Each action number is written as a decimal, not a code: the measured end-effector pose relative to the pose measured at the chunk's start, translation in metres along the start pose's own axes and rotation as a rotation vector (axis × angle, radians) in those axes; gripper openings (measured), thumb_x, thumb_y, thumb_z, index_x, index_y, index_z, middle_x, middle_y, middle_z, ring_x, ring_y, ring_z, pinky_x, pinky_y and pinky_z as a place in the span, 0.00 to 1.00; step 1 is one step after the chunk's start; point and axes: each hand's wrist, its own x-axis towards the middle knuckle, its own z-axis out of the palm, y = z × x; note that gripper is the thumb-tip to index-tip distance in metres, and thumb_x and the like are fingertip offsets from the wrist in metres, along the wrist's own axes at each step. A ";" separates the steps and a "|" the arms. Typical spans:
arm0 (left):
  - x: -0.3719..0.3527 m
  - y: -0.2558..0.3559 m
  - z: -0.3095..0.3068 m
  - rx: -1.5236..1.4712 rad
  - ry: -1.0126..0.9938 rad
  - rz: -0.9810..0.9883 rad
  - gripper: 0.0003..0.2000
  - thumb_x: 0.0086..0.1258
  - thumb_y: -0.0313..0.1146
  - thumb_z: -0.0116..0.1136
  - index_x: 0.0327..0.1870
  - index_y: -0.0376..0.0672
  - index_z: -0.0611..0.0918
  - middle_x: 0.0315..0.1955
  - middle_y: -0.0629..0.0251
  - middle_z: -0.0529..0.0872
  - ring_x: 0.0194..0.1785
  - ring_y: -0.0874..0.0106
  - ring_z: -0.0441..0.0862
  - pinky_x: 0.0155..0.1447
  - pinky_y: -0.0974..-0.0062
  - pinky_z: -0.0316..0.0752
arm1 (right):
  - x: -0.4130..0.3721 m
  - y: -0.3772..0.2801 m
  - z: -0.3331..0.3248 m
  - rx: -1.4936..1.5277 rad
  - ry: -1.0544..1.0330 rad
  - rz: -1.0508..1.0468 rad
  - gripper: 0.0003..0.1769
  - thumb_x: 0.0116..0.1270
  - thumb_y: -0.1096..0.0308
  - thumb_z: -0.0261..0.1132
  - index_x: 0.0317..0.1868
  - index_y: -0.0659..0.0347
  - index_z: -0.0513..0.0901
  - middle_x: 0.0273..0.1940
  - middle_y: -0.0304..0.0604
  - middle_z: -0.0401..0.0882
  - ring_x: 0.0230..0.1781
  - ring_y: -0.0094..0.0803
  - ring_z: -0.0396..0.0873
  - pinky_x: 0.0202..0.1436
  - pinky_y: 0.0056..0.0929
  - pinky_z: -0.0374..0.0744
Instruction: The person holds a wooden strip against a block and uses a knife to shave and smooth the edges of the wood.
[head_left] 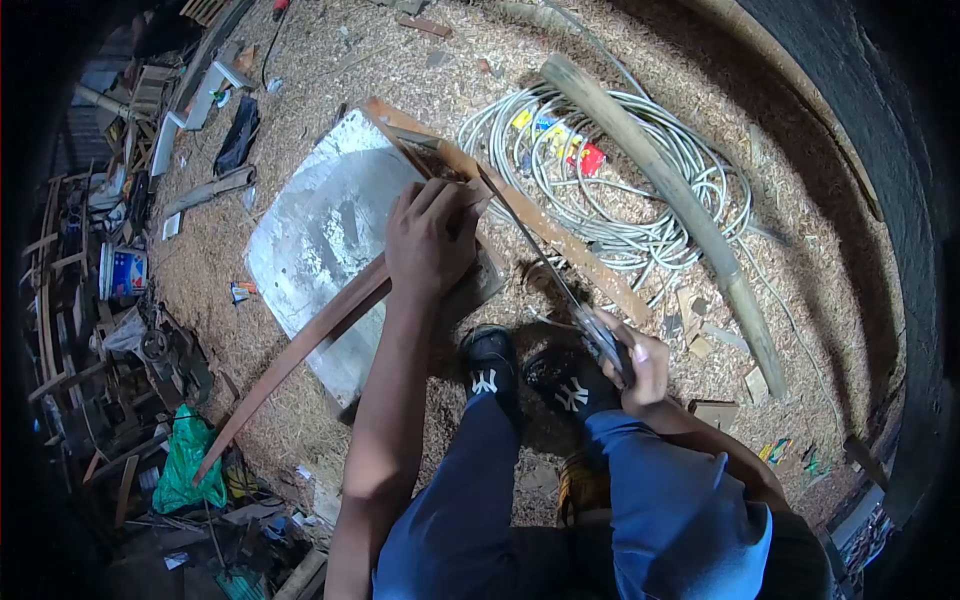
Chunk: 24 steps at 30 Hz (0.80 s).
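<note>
My left hand [430, 235] is closed around a long reddish-brown wooden strip [310, 345], which slants down to the lower left. A short end of the strip shows past my fingers. My right hand [645, 365] grips the dark handle of a handsaw [540, 255]. Its narrow blade runs up and left, with the tip close beside my left fingers and the strip's end. Under the strip lies a pale, worn slab [310, 230]. An orange-brown board [590, 270] passes diagonally behind the blade.
A coil of grey cable [725, 190] lies on sawdust-covered ground, with a bamboo pole [665, 185] across it. Scrap wood, a white-and-blue bucket [125, 272] and a green plastic bag [190, 460] crowd the left side. My shoes [488, 355] stand near the slab.
</note>
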 end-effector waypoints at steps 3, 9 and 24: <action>0.006 0.000 0.001 -0.013 0.048 0.047 0.07 0.59 0.30 0.70 0.36 0.42 0.84 0.34 0.62 0.84 0.42 0.57 0.80 0.51 0.61 0.76 | 0.053 -0.008 0.023 -0.131 -0.050 -0.087 0.29 0.83 0.57 0.44 0.71 0.70 0.74 0.18 0.31 0.69 0.18 0.17 0.64 0.24 0.22 0.64; 0.006 -0.005 0.001 0.030 0.007 0.018 0.07 0.59 0.30 0.70 0.35 0.43 0.84 0.32 0.62 0.83 0.41 0.57 0.80 0.49 0.61 0.76 | 0.076 -0.008 0.035 -0.117 -0.003 -0.031 0.28 0.84 0.58 0.43 0.70 0.69 0.75 0.18 0.31 0.69 0.18 0.17 0.64 0.25 0.23 0.65; 0.003 -0.007 0.004 0.017 0.032 0.036 0.07 0.59 0.30 0.68 0.38 0.47 0.85 0.38 0.66 0.85 0.44 0.60 0.81 0.50 0.63 0.75 | 0.025 0.001 0.008 -0.146 -0.036 -0.093 0.30 0.83 0.55 0.42 0.70 0.68 0.75 0.17 0.31 0.71 0.16 0.17 0.65 0.23 0.22 0.65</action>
